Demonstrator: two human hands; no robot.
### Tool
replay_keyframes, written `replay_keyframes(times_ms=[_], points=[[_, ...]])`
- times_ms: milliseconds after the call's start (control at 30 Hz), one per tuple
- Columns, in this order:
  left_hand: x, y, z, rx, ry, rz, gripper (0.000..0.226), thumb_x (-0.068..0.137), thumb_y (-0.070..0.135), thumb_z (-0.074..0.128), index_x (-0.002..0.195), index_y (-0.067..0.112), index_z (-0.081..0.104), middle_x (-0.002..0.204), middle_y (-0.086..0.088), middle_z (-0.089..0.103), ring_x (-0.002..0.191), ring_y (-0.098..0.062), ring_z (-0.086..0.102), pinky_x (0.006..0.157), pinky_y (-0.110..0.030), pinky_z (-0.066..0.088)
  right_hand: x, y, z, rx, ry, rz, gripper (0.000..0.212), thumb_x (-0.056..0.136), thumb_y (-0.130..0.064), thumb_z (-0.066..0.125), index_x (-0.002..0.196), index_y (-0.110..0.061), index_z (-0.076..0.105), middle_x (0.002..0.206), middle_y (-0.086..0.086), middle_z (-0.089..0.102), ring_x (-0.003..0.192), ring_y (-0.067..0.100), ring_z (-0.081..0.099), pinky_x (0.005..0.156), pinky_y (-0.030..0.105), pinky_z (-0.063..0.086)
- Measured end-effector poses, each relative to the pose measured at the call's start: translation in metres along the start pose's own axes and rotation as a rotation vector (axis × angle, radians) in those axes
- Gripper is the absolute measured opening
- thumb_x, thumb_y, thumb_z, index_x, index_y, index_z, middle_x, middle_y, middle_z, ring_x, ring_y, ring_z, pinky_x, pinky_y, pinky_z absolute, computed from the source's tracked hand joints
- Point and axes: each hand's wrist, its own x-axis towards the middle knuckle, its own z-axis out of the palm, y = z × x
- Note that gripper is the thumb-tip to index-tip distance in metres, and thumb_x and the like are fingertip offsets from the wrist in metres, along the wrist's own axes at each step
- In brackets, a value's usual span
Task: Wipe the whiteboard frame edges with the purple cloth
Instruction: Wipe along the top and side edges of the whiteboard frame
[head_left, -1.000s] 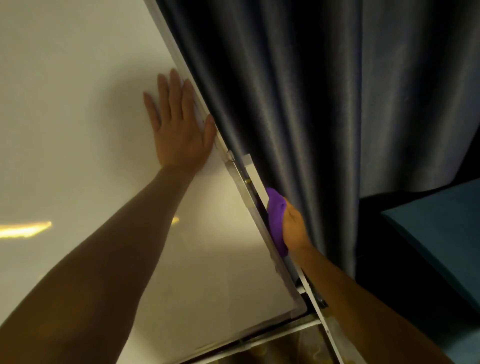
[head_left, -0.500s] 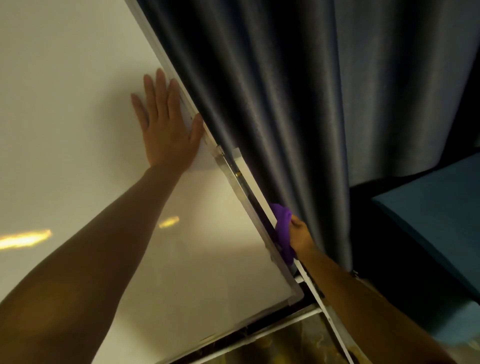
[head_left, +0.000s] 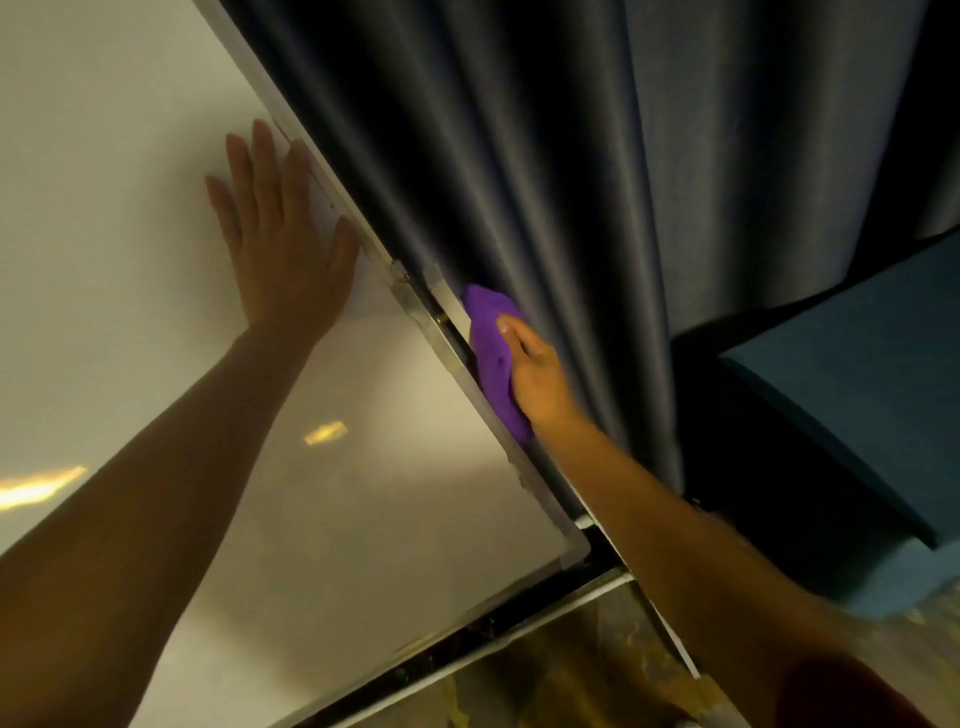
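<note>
Your right hand (head_left: 537, 382) grips the cloth (head_left: 493, 358) at centre frame. The fingers are curled around the bunched fabric and hidden behind it; only the thumb (head_left: 511, 332) shows, laid on top of the cloth. The cloth presses against the right edge of the frame (head_left: 452, 358), which runs diagonally from the top centre to the lower right. Part of the cloth sticks out above the thumb, and another part trails below the heel of the hand, next to the wrist.

Your left hand (head_left: 283, 249) lies flat and fully open on the board (head_left: 130, 260) at upper left of centre. It holds nothing. The fingers are spread and extended, and the thumb side sits just beside the frame edge.

The curtain (head_left: 545, 156) hangs directly behind the frame and touches the back of your right hand. Its folds cover whatever lies behind the board's right edge. A blue cushion (head_left: 857, 389) sits at the right, cut off by the picture edge.

The lower right corner (head_left: 574, 553) of the frame is visible, with a white rail (head_left: 519, 629) below it. The gap between frame and rail is dark and cannot be made out. The floor (head_left: 571, 675) at the bottom is blurred. Both forearms are cut off by the lower picture edge.
</note>
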Motion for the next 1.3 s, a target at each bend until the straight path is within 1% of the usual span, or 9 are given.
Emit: replay_keyframes(times_ms=[133, 200, 367, 567, 667, 867, 1000, 1167, 1300], points=[[-0.012, 0.013, 0.014, 0.031, 0.059, -0.007, 0.072, 0.107, 0.044, 0.046, 0.164, 0.003, 0.028, 0.17, -0.029, 0.022, 0.158, -0.052, 0.019, 0.13, -0.065, 0.012, 0.002, 0.022, -0.003, -0.126, 0.04, -0.054, 0.038, 0.104, -0.024, 0.039, 0.139, -0.018, 0.053, 0.128, -0.012, 0.052, 0.114, -0.006, 0.043, 0.084, -0.006, 0.031], [-0.022, 0.018, 0.023, 0.073, 0.108, -0.023, 0.072, 0.105, 0.041, 0.047, 0.162, -0.001, 0.032, 0.167, -0.032, 0.028, 0.156, -0.054, 0.025, 0.128, -0.067, 0.018, -0.001, 0.053, -0.019, -0.159, 0.094, 0.007, 0.037, 0.104, -0.016, 0.038, 0.138, -0.014, 0.053, 0.13, -0.001, 0.055, 0.118, 0.006, 0.048, 0.086, -0.001, 0.035], [-0.023, 0.01, 0.032, 0.079, 0.15, 0.007, 0.072, 0.108, 0.047, 0.036, 0.163, 0.003, 0.03, 0.167, -0.031, 0.029, 0.155, -0.054, 0.026, 0.127, -0.067, 0.019, -0.008, 0.119, -0.041, -0.009, 0.416, 0.331, 0.041, 0.104, -0.026, 0.046, 0.135, -0.001, 0.056, 0.128, 0.017, 0.062, 0.12, 0.033, 0.057, 0.109, 0.044, 0.041], [-0.026, 0.013, 0.027, 0.054, 0.109, -0.019, 0.069, 0.108, 0.046, 0.038, 0.164, 0.007, 0.03, 0.17, -0.026, 0.026, 0.158, -0.049, 0.023, 0.129, -0.065, 0.017, -0.01, 0.119, -0.066, -0.026, 0.423, 0.382, 0.028, 0.099, -0.007, 0.049, 0.124, -0.003, 0.062, 0.105, 0.012, 0.068, 0.092, 0.03, 0.065, 0.084, 0.043, 0.055], [-0.026, 0.014, 0.025, 0.045, 0.12, -0.045, 0.067, 0.11, 0.05, 0.033, 0.163, 0.01, 0.034, 0.17, -0.023, 0.028, 0.158, -0.046, 0.025, 0.129, -0.063, 0.02, -0.015, 0.085, -0.059, 0.166, 0.441, 0.24, 0.025, 0.093, -0.012, 0.05, 0.102, -0.003, 0.071, 0.089, 0.023, 0.069, 0.08, 0.038, 0.064, 0.07, 0.046, 0.054], [-0.03, 0.008, 0.021, -0.017, -0.017, -0.025, 0.074, 0.106, 0.062, 0.03, 0.166, 0.019, 0.024, 0.176, -0.016, 0.016, 0.163, -0.041, 0.013, 0.132, -0.059, 0.011, -0.077, 0.06, -0.012, -0.06, 0.379, -0.19, 0.045, 0.1, -0.006, 0.041, 0.115, -0.04, 0.066, 0.11, -0.021, 0.069, 0.103, 0.0, 0.064, 0.082, 0.014, 0.052], [-0.053, -0.006, 0.016, 0.023, -0.096, 0.084, 0.077, 0.105, 0.064, 0.023, 0.167, 0.02, 0.016, 0.177, -0.015, 0.009, 0.163, -0.042, 0.009, 0.131, -0.059, 0.009, -0.095, 0.063, 0.017, -0.087, 0.428, -0.259, 0.029, 0.103, -0.024, 0.049, 0.092, -0.04, 0.071, 0.083, -0.014, 0.07, 0.083, 0.011, 0.067, 0.074, 0.028, 0.055], [-0.072, -0.024, 0.005, 0.001, -0.171, 0.215, 0.079, 0.103, 0.064, 0.02, 0.167, 0.018, 0.02, 0.177, -0.016, 0.01, 0.163, -0.043, 0.01, 0.13, -0.057, 0.005, -0.078, 0.035, 0.053, -0.299, 0.457, -0.397, 0.029, 0.1, -0.032, 0.055, 0.128, -0.028, 0.058, 0.108, -0.027, 0.057, 0.097, -0.003, 0.058, 0.084, 0.016, 0.048], [-0.091, -0.029, 0.004, 0.053, -0.143, 0.354, 0.078, 0.103, 0.064, 0.011, 0.168, 0.022, 0.017, 0.177, -0.014, 0.012, 0.163, -0.042, 0.013, 0.129, -0.063, 0.01, -0.069, 0.023, 0.079, -0.49, 0.498, -0.494, 0.045, 0.1, -0.029, 0.055, 0.144, -0.025, 0.046, 0.12, -0.008, 0.059, 0.095, 0.005, 0.053, 0.09, 0.018, 0.042]])
